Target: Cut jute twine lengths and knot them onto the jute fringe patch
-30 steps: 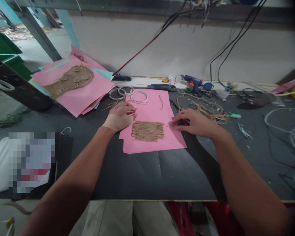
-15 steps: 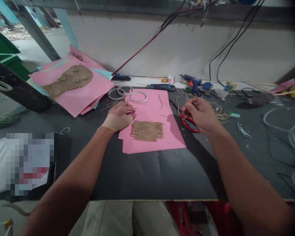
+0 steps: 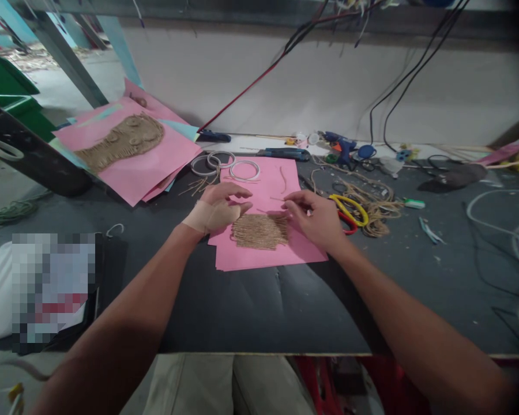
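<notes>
A small mat of jute strands (image 3: 259, 230) lies on a stack of pink paper (image 3: 266, 178) on the dark table. My left hand (image 3: 218, 208), with a tan wrap at the wrist, rests on the paper's left edge, touching the mat's upper left corner; its fingers are loosely spread and hold nothing I can see. My right hand (image 3: 313, 219) hovers over the mat's right side. Its thumb and forefinger pinch a short thin jute strand (image 3: 277, 200) that points left, just above the mat's top edge.
Scissors with red and yellow handles (image 3: 351, 211) lie right of the paper beside a tangle of jute cord (image 3: 378, 203). Three white rings (image 3: 231, 164) sit at the paper's far edge, with a blue glue gun (image 3: 341, 144) behind. More pink sheets with a larger jute piece (image 3: 123, 138) lie far left.
My right hand has left the scissors on the table and come left over the mat with a strand pinched. My left hand's fingers have stretched slightly toward it.
</notes>
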A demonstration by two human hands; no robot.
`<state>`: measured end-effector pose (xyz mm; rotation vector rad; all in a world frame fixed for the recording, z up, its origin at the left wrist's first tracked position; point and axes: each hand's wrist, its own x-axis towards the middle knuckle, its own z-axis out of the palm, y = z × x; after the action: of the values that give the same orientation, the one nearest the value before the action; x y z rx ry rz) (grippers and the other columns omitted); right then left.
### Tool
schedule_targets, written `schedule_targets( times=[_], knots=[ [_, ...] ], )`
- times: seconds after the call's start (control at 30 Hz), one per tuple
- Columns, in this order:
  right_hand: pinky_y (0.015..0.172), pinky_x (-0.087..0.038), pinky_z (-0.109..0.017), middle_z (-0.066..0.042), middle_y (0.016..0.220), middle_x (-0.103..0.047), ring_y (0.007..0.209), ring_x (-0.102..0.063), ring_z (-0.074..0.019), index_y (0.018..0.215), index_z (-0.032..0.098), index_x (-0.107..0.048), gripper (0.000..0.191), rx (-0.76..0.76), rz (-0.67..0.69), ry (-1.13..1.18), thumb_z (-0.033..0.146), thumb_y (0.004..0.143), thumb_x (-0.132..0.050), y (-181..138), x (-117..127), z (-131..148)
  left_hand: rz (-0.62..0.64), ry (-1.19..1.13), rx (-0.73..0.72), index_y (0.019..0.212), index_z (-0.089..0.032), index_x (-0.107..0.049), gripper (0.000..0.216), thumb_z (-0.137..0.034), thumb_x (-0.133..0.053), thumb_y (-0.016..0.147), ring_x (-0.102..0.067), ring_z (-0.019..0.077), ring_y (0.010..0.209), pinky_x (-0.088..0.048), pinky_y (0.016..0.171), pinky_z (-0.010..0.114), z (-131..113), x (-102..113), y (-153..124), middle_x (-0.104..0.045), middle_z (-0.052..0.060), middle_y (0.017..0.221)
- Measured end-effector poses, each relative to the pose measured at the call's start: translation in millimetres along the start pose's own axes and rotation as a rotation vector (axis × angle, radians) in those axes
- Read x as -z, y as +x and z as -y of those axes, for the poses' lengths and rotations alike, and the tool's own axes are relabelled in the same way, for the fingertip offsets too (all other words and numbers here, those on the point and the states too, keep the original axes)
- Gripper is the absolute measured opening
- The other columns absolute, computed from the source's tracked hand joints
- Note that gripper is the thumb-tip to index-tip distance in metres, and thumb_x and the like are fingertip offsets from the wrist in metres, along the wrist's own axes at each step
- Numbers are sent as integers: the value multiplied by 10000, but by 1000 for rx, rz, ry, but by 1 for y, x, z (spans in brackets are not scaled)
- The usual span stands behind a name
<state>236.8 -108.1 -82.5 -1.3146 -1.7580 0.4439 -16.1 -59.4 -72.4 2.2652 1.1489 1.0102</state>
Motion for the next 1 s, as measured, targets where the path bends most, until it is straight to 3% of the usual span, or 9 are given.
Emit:
schedule_targets(
  times=[0.03, 0.13, 0.3, 0.53, 0.73, 1.0],
  knots=[
    [660, -488, -314, -33, 858, -766, 701, -651, -168, 974, 210, -735, 115, 31, 25, -26, 271, 917, -657, -2, -3, 4, 29, -29, 53, 997, -194, -774, 227, -278, -752, 788, -680, 170, 792, -550, 751, 323, -5, -1, 0, -776, 69, 971],
    [696, -498, -319, -30, 885, -764, 748, -657, -181, 984, 230, -743, 110, 98, 75, -56, 269, 922, -660, -6, -10, 12, 120, -86, 96, 1045, -206, -780, 267, -275, -756, 789, -695, 187, 878, -543, 821, 330, -17, -4, 0, -788, 62, 982],
    [709, -505, -321, -33, 914, -771, 775, -670, -188, 1002, 236, -740, 116, 91, 108, -44, 277, 930, -659, -8, -11, 16, 99, -31, 53, 902, -208, -798, 133, -258, -717, 809, -674, 177, 814, -515, 772, 323, -22, -4, -1, -784, 53, 891],
    [681, -498, -303, -25, 868, -768, 733, -667, -171, 964, 217, -756, 102, 80, 82, -67, 210, 910, -670, -6, -7, 10, 33, 16, 139, 849, -183, -783, 112, -239, -708, 786, -636, 173, 752, -497, 731, 328, -7, 6, 0, -766, 66, 868],
    [746, -516, -329, -37, 947, -783, 821, -700, -192, 974, 213, -758, 113, 99, 94, -123, 195, 924, -658, -4, -10, 0, 138, 125, 20, 850, -202, -789, 118, -215, -688, 789, -658, 208, 852, -499, 823, 370, 10, 11, 1, -757, 64, 886],
    [795, -520, -352, -57, 938, -744, 862, -677, -205, 953, 204, -746, 127, 149, 133, -173, 164, 918, -630, -2, -13, -6, 168, 140, -15, 841, -235, -796, 123, -211, -699, 770, -643, 208, 806, -506, 792, 376, 15, 12, 0, -744, 49, 835]
  ],
)
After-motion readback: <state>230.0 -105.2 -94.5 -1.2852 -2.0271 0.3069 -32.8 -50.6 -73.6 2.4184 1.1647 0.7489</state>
